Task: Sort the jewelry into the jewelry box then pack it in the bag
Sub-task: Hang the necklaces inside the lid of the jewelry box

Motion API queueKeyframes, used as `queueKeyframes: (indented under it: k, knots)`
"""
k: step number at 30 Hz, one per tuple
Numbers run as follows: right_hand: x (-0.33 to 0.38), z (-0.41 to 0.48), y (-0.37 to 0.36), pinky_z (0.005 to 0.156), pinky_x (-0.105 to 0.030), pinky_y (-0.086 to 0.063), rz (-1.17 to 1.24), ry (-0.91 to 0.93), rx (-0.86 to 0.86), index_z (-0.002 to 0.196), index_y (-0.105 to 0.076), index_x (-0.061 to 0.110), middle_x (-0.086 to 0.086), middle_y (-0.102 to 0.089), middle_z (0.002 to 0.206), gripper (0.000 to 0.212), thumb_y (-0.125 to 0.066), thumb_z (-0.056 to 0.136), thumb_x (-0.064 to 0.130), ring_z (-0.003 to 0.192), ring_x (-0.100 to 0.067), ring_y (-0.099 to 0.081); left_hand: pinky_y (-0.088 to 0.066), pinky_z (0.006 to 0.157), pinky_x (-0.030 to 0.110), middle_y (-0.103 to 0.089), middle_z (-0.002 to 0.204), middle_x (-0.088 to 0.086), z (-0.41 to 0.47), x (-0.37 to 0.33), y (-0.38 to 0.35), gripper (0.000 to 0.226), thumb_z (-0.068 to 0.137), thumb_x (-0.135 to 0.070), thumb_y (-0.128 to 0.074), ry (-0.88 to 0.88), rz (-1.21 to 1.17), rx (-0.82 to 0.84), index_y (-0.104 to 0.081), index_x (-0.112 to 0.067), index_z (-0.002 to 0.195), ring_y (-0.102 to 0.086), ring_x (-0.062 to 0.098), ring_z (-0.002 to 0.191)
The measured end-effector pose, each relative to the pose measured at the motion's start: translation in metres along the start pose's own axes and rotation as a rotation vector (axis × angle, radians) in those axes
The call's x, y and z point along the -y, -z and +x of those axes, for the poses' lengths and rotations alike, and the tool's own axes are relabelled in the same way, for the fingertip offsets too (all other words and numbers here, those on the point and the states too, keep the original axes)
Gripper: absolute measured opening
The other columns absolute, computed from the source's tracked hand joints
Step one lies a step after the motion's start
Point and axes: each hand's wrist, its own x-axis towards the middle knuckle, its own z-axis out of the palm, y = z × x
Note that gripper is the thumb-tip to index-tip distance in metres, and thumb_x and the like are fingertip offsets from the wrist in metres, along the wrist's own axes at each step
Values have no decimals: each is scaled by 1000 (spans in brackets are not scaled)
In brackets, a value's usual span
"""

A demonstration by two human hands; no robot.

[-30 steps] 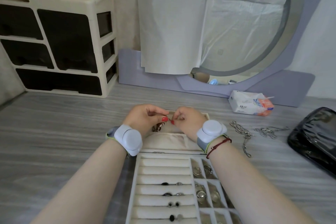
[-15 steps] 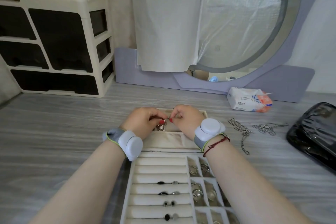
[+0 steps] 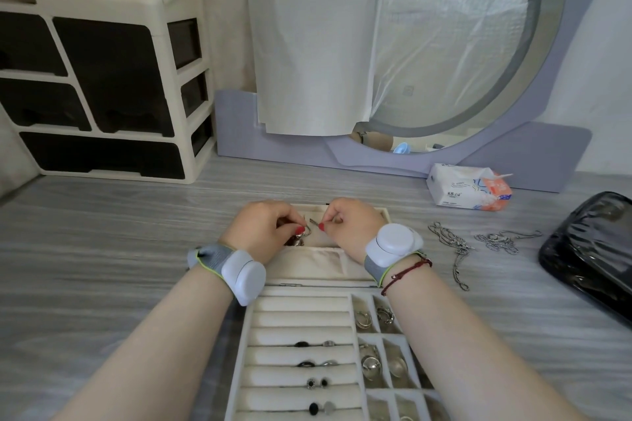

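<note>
On grey wood-grain table [image 3: 102,249]: glossy black bag [image 3: 588,249] sitting far right, cream velvet jewelry box [image 3: 301,304] lying open. Left hand [image 3: 263,232] and right hand [image 3: 349,225] both pinching a small silver chain piece [image 3: 305,232] over the lid. Sorting step, I'd say. Next: seating it in the lid, then fetching loose silver necklaces [image 3: 458,244].

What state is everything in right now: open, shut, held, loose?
jewelry box: open, lid laid back
left hand: pinching a silvery piece
right hand: pinching the same piece's end
necklaces: loose on the table
black bag: open or shut, cannot tell
tissue pack: opened
</note>
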Motion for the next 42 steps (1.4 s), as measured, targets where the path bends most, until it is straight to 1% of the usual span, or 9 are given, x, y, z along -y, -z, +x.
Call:
queueKeyframes:
  k: [5,12,18,22,27,31,34,39,42]
  knots:
    - [1,-1,2,51,-18,-32,5,-1,14,86,-64,20,12,-51,67,7,-60,86,26,65,-9,-49,-41,70,16,-58,76,-15,0,2,-2,9,82,-19,-68,-57,84,-34,-72,-25,77,-52,0,72]
    - [3,-4,4,54,-22,-37,19,-23,40,80,-61,25,11,-57,69,4,-58,82,26,70,-13,-55,-45,69,7,-68,77,-16,-3,2,3,13,80,-16,-71,-19,-42,27,-73,-27,74,-61,-2,77]
    - [6,-6,5,58,-23,-39,31,-28,59,83,-63,24,10,-57,71,6,-58,81,26,73,-14,-57,-46,72,12,-69,76,-13,-7,-1,6,20,76,-14,-74,-24,-83,65,-71,-33,75,-59,-1,70]
    - [6,-7,5,62,-25,-41,23,-15,57,82,-63,23,9,-58,71,6,-58,80,24,76,-16,-58,-49,78,12,-72,78,-13,-7,-3,7,17,76,-13,-75,-4,-105,74,-73,-30,72,-64,-1,77]
    - [7,-8,6,64,-26,-42,19,-8,58,81,-62,24,9,-60,74,5,-57,80,24,79,-18,-60,-46,71,14,-70,75,-10,-8,-6,6,8,81,-22,-71,-29,-21,91,-74,-24,74,-61,5,80]
    - [7,-8,6,59,-24,-40,15,-11,61,77,-60,27,10,-60,74,4,-58,81,27,77,-16,-59,-41,65,17,-64,73,-6,-8,-5,5,21,88,-26,-55,-72,78,145,-73,-18,78,-55,7,68]
    - [8,-8,6,59,-24,-39,-8,-2,64,75,-60,27,10,-61,74,7,-58,81,29,79,-16,-60,-36,74,10,-63,80,-5,-8,-2,5,21,82,-26,-52,-120,79,189,-72,-20,80,-53,6,80]
    - [12,-11,9,70,-25,-43,-44,40,92,88,-67,16,2,-69,92,13,-61,86,27,87,-17,-61,-40,84,21,-61,83,-4,-8,5,5,39,68,-50,-43,-152,84,140,-72,-26,78,-54,13,86]
    - [13,-12,12,66,-25,-39,-79,24,134,90,-68,13,2,-66,91,16,-61,88,28,86,-17,-59,-42,85,24,-60,83,-7,-8,4,4,23,72,-43,-55,-144,81,137,-71,-27,76,-55,13,86]
